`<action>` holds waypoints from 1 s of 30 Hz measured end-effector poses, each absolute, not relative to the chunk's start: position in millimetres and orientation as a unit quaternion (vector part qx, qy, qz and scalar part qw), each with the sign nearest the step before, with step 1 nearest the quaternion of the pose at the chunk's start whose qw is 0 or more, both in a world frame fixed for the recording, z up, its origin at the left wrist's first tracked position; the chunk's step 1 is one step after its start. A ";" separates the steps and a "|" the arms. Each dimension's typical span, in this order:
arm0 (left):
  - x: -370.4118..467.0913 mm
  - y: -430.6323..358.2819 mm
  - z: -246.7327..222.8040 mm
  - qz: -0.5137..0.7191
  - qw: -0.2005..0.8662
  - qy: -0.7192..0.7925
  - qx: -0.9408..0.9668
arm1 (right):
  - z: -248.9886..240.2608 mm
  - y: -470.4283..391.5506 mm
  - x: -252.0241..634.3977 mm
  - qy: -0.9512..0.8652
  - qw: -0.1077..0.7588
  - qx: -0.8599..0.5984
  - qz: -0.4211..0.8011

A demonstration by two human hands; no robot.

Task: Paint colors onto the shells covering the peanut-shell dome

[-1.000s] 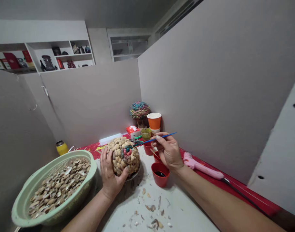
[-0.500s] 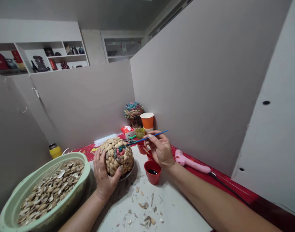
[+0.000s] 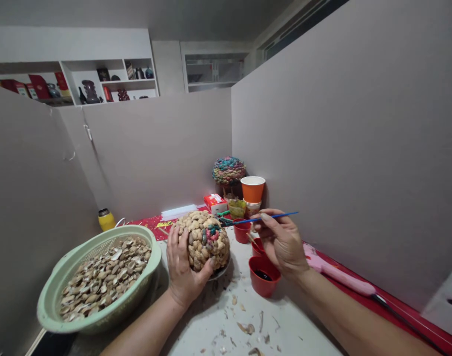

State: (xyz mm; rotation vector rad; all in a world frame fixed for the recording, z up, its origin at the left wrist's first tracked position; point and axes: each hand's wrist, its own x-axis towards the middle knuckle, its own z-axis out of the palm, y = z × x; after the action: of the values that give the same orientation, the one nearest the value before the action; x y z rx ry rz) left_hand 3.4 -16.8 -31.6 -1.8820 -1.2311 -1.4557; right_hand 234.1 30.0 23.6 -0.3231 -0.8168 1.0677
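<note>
right fingers (image 3: 270,223) pinch blue brush (image 3: 283,214), left fingers (image 3: 182,243) spread on ball (image 3: 201,252).

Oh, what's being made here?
Someone is painting, it seems: their left hand steadies a knobbly tan ball, while their right hand holds a thin blue brush, its tip close to the ball. Only a small patch of teal and pinkish red shows on this side. A red cup of dark liquid stands near the right hand, and a similar, multicoloured piece stands behind.
</note>
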 end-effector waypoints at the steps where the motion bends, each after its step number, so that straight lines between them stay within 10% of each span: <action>1: 3.6 -16.7 -31.9 -0.529 0.229 -0.448 -0.684 | 22.8 29.5 234.1 -0.379 0.769 -0.151 0.491; 30: 4.0 -14.0 -27.8 -0.537 0.226 -0.426 -0.692 | 23.2 26.1 228.0 -0.440 0.733 -0.180 0.486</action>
State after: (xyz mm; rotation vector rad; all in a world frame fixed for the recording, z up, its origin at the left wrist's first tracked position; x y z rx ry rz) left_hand 4.0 -14.0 -27.8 -1.9088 -1.1732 -1.4811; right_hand 228.0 26.1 23.2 -0.3958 -0.9672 1.0692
